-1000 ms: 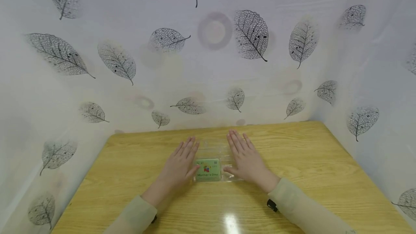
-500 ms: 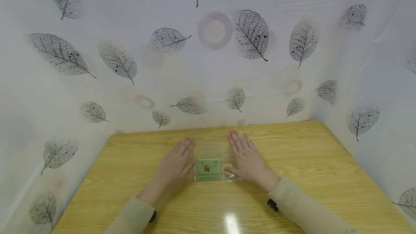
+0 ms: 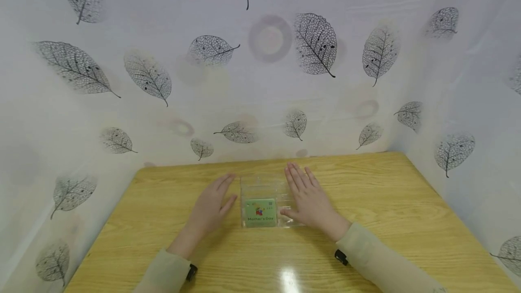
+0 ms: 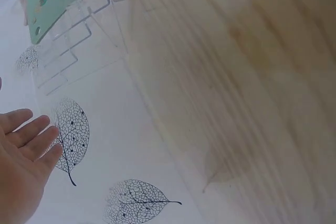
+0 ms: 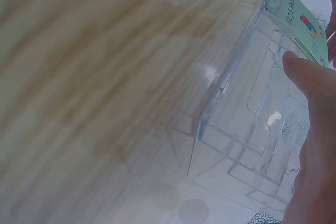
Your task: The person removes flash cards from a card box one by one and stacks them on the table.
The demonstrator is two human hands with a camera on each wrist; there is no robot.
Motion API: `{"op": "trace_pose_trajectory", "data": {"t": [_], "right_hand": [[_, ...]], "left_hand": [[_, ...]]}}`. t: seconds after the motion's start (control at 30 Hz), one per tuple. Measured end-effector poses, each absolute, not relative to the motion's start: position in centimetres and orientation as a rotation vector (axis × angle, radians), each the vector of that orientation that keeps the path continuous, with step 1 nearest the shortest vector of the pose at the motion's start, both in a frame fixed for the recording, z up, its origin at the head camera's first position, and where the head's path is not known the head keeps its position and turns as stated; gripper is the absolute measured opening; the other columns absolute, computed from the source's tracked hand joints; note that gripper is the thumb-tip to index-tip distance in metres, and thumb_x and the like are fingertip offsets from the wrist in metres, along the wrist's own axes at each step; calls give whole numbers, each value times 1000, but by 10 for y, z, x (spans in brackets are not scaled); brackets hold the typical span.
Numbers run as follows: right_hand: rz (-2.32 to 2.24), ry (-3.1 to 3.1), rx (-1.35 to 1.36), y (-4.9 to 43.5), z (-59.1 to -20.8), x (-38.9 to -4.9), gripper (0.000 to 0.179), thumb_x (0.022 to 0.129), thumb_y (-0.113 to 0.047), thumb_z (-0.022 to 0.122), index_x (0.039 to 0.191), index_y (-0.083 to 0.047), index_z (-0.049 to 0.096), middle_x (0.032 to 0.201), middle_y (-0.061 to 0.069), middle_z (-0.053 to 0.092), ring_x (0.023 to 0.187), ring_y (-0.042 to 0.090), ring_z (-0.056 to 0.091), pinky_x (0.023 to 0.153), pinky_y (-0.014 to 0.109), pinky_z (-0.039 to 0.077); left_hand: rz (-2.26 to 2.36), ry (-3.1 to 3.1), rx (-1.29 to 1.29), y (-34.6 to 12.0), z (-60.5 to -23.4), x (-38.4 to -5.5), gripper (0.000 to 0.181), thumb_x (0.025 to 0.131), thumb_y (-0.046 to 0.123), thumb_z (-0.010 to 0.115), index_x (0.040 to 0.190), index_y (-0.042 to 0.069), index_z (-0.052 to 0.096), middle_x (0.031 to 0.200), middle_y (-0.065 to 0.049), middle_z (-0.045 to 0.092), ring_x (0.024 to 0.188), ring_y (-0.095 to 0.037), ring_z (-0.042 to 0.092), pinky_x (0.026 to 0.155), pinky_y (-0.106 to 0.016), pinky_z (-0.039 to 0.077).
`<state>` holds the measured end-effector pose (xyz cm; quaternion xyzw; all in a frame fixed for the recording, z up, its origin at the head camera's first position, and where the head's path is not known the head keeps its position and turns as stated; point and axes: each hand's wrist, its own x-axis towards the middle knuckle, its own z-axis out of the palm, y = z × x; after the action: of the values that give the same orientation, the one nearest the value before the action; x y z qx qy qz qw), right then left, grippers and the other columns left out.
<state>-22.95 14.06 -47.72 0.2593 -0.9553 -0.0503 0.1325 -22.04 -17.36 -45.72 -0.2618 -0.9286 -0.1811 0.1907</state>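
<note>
A clear plastic tiered card holder [image 3: 259, 189] stands mid-table in the head view. In its front left section is a green card [image 3: 260, 212] printed "Mother's Day", perhaps one of a stack. My right hand [image 3: 312, 203] lies along the holder's right side, fingers straight and thumb reaching over its front part; the right wrist view shows that thumb [image 5: 298, 69] at the clear compartments. My left hand [image 3: 210, 209] is held just left of the holder, apart from it and with nothing in it. The left wrist view shows its loosely extended fingers [image 4: 34, 132].
The wood-grain table [image 3: 142, 225] reaches back to a pale sheet [image 3: 183, 85] printed with dark leaves, which also hangs at both sides. A bright light reflection lies on the table's front part. Each sleeve has a small black device at the cuff [image 3: 341, 257].
My left hand has drawn away from the holder's left side, moving left and slightly toward me. The right hand, holder and card stay where they were.
</note>
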Motion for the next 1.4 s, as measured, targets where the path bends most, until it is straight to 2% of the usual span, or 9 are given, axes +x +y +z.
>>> {"op": "trace_pose_trajectory", "data": {"t": [0.2,0.43,0.6,0.7,0.8,0.97,1.07,1.27,1.4], "right_hand": [[-150,-2763,756,140,-476,-229,117,93,-78,57,167,4,17,177,22,12,165,38,18,135,55,15],[-151,-2745,751,139,-475,-229,117,93,-79,58,166,3,19,176,23,18,164,39,20,135,54,16],[-131,-2737,755,139,-476,-230,116,93,-77,59,166,4,20,176,23,18,164,39,21,135,55,16],[-130,-2738,752,139,-476,-230,116,93,-77,59,166,4,20,176,23,18,164,39,20,135,55,15],[-145,-2741,751,140,-476,-230,116,93,-78,58,167,3,19,176,22,17,164,38,21,135,54,15],[-144,-2741,753,140,-476,-230,117,93,-78,58,167,3,18,176,22,16,164,39,21,134,55,16],[-140,-2740,755,140,-477,-230,117,93,-78,58,167,3,18,176,22,16,164,38,20,134,54,16],[-137,-2754,757,141,-476,-229,116,93,-78,58,167,3,18,177,22,15,165,38,18,135,55,15],[-136,-2761,758,141,-477,-229,116,93,-78,57,167,3,18,177,21,13,165,38,17,135,55,15]], "left_hand": [[-700,-2627,-641,-173,-457,-217,50,106,22,66,149,0,55,151,-21,60,139,-41,58,118,-58,47],[-999,-2599,-550,-173,-459,-217,37,104,15,68,139,3,63,133,-14,70,120,-32,67,105,-55,57],[-1272,-2559,-481,-172,-461,-218,32,102,9,70,133,3,66,126,-14,73,116,-33,70,104,-52,58],[-1431,-2556,-401,-170,-461,-218,29,101,7,71,129,1,68,124,-16,74,114,-34,72,102,-46,60],[-1555,-2559,-314,-168,-461,-218,25,100,5,71,125,-1,70,121,-18,76,109,-29,74,99,-33,61],[-1713,-2547,-204,-167,-464,-220,19,100,4,71,117,-4,72,110,-19,77,95,-13,72,86,-17,57],[-1787,-2539,-177,-165,-467,-220,18,100,2,71,115,-6,71,107,-21,76,91,-11,71,84,-19,59],[-1906,-2515,-149,-161,-471,-219,17,99,-1,71,114,-8,71,106,-22,75,91,-19,73,85,-29,63],[-1920,-2514,-129,-157,-472,-218,17,98,0,72,113,-7,72,104,-19,76,89,-17,72,82,-28,63]]}}
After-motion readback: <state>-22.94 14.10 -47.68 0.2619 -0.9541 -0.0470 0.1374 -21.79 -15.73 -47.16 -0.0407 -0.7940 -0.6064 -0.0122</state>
